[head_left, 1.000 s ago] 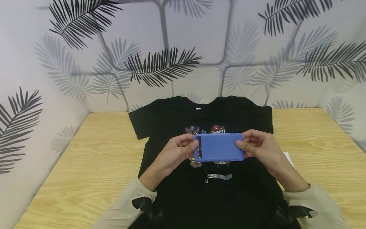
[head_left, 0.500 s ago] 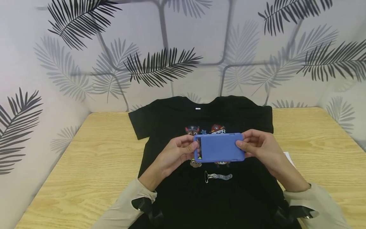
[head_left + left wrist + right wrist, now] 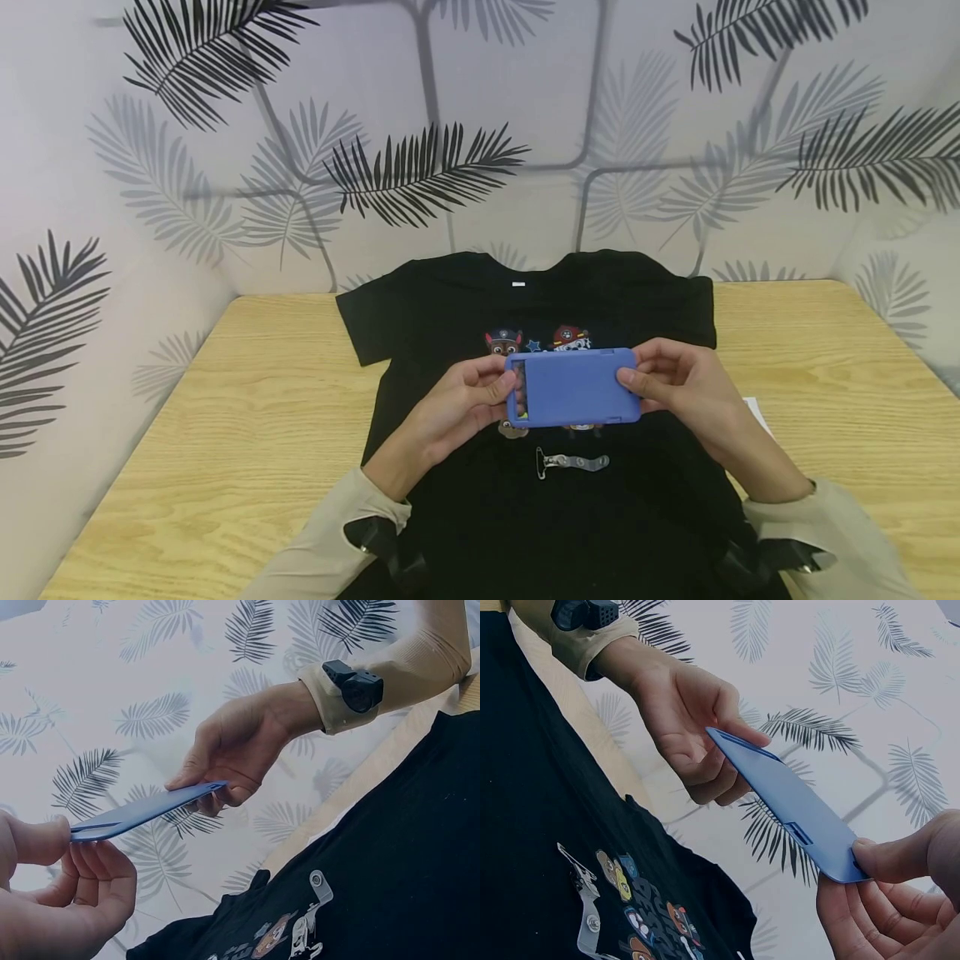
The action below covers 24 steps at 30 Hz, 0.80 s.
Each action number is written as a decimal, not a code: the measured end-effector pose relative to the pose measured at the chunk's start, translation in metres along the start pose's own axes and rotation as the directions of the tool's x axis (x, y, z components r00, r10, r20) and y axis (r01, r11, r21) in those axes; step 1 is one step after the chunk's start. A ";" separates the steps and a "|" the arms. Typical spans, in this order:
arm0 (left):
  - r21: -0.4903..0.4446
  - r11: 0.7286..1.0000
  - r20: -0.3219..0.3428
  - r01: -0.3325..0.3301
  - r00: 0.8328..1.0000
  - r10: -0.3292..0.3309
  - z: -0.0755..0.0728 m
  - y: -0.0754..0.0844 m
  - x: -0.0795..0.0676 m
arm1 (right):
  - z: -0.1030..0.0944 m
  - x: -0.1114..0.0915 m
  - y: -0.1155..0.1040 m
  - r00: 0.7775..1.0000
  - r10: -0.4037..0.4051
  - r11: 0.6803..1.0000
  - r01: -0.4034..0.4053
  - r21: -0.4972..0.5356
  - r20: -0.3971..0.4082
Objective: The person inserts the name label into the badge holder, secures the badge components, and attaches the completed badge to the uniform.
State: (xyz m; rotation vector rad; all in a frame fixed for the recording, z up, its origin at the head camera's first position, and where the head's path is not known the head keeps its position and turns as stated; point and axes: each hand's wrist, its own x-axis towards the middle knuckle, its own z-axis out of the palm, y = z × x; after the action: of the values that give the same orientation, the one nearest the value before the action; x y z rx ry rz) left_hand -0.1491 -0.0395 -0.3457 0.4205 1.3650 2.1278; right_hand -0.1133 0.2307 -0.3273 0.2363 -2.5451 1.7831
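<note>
A flat blue card holder is held lengthwise above the T-shirt, with a see-through slot near its left end. My left hand pinches that end, thumb on the face towards me and fingers behind. At the opposite end, my right hand grips it the same way. Both wrist views show the holder nearly edge-on, the left wrist view as a thin blue slab. Below it, a clear strap clip with a safety pin lies on the black T-shirt.
The T-shirt is spread over a light wood table, cartoon dog faces printed on its chest. A white piece shows beside my right forearm. Behind the table rises a pale backdrop with a leaf pattern.
The card holder's left end has shifted very slightly left and down along with my left hand. Both hands keep their grip; the clip and T-shirt stay put.
</note>
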 end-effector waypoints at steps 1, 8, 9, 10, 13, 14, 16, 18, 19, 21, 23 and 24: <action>-0.005 1.000 0.008 -0.002 1.000 0.002 0.000 0.000 0.000 | 0.000 0.000 0.000 1.000 0.000 1.000 0.000 -0.001 -0.001; -0.009 1.000 0.011 0.000 1.000 0.000 0.000 0.000 0.000 | 0.000 0.000 -0.001 1.000 0.002 1.000 -0.002 -0.001 -0.002; -0.009 1.000 0.009 0.001 1.000 -0.001 0.000 0.000 0.000 | 0.000 0.000 -0.001 1.000 0.003 1.000 -0.003 -0.001 -0.002; -0.008 1.000 0.006 0.002 1.000 -0.002 0.000 0.000 0.000 | 0.000 0.000 -0.001 1.000 0.003 1.000 -0.003 0.000 -0.001; -0.004 1.000 -0.006 0.000 1.000 0.000 0.000 0.000 0.000 | 0.000 0.001 -0.001 1.000 0.004 1.000 -0.004 0.007 0.002; 0.000 1.000 -0.011 0.000 1.000 0.000 -0.001 0.000 0.000 | 0.000 0.001 -0.001 1.000 0.005 1.000 -0.005 0.011 0.003; 0.007 1.000 -0.021 -0.002 1.000 0.003 -0.001 0.000 0.000 | 0.000 0.000 -0.001 1.000 0.005 1.000 -0.005 0.019 0.003; 0.016 1.000 -0.030 -0.005 1.000 0.005 -0.001 0.000 0.001 | 0.000 0.000 -0.002 1.000 0.005 1.000 -0.005 0.028 0.003; 0.019 1.000 -0.033 -0.006 0.999 0.006 -0.001 0.000 0.001 | 0.000 0.000 -0.002 1.000 0.005 1.000 -0.005 0.030 0.004; 0.022 1.000 -0.037 -0.006 0.999 0.006 -0.001 0.000 0.001 | 0.000 0.000 -0.002 1.000 0.004 0.999 -0.004 0.033 0.005; 0.024 1.000 -0.038 -0.005 0.999 0.006 -0.002 0.000 0.001 | 0.000 0.000 -0.003 1.000 0.003 0.999 -0.003 0.035 0.007; 0.023 1.000 -0.036 -0.005 0.999 0.006 -0.002 0.000 0.002 | 0.000 0.000 -0.003 1.000 0.001 0.999 -0.002 0.036 0.009</action>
State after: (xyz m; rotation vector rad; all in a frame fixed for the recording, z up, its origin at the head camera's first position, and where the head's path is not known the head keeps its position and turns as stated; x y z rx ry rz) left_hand -0.1512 -0.0397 -0.3465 0.3970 1.4115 2.1358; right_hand -0.1131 0.2302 -0.3247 0.2436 -2.5215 1.8333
